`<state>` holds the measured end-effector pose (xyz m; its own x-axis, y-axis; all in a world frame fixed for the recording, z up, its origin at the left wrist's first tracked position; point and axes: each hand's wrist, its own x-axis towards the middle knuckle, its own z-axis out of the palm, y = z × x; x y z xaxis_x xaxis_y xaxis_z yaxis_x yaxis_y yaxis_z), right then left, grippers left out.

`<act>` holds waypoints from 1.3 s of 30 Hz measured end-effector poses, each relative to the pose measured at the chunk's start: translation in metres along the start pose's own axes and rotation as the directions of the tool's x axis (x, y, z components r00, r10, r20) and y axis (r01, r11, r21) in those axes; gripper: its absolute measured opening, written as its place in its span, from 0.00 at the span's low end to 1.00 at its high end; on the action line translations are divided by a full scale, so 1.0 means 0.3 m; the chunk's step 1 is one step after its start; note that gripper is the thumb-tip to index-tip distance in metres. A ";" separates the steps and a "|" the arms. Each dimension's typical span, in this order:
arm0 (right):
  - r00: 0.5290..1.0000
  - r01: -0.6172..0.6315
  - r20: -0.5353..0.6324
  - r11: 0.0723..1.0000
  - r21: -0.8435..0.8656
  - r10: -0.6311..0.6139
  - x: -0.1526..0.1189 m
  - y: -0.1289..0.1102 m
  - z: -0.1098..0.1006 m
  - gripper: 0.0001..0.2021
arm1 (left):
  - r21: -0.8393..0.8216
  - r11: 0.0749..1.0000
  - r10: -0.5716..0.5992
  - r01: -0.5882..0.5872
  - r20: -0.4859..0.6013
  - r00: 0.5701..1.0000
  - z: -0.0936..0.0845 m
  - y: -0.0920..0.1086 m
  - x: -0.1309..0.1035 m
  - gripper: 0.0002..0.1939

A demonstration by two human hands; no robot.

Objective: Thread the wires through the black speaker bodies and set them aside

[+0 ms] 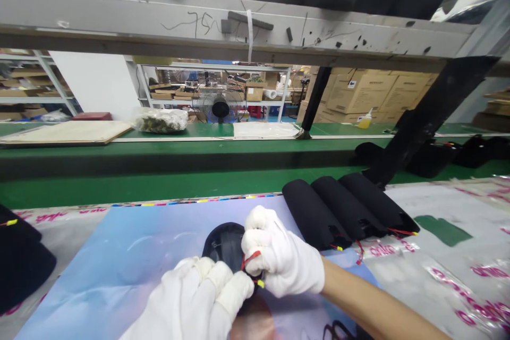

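Note:
A round-ended black piece lies on the blue and pink printed sheet, partly covered by both hands. My left hand, in a white glove, rests over its near left side with the fingers bent and pressed together; it holds the piece's edge. My right hand, also gloved, is closed at the right side of the piece, around a red wire. A yellow connector shows just below the right hand's fingers. The fingertips of both hands nearly meet.
Three black padded sleeves with red wires lie side by side at the right. Another black piece is at the far left. Beyond the table runs a green conveyor. A black slanted post and an overhead beam frame the view.

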<state>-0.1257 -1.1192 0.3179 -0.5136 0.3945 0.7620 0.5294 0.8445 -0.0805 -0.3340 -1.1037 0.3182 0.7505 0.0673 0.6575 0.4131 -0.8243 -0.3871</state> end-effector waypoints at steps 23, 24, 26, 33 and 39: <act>0.981 -0.193 -0.013 0.981 0.032 0.193 0.001 -0.020 -0.033 0.08 | -0.748 0.579 -0.308 0.325 0.168 0.936 0.013 -0.078 -0.041 0.19; 0.975 -0.221 -0.014 0.974 0.043 0.222 -0.004 -0.027 -0.045 0.08 | -0.771 0.541 -0.317 0.335 0.182 0.931 0.008 -0.079 -0.054 0.23; 0.943 -0.328 -0.021 0.938 0.109 0.332 -0.030 -0.042 -0.077 0.11 | -0.810 0.460 -0.349 0.363 0.210 0.913 -0.011 -0.081 -0.080 0.28; 0.583 -0.802 0.394 0.429 0.415 0.710 -0.139 -0.148 -0.070 0.59 | -0.926 0.008 -0.938 0.377 0.124 0.325 -0.042 -0.125 -0.111 0.16; 0.380 -0.819 0.326 0.151 0.553 0.866 0.082 -0.091 0.082 0.64 | -0.915 -0.288 -0.949 0.283 0.312 0.041 0.137 -0.165 -0.168 0.19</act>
<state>-0.1694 -1.1237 0.3229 0.0434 0.9990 0.0103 0.1271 0.0047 -0.9919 -0.3711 -1.0432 0.2778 -0.2008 0.9604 0.1929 -0.3784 -0.2577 0.8890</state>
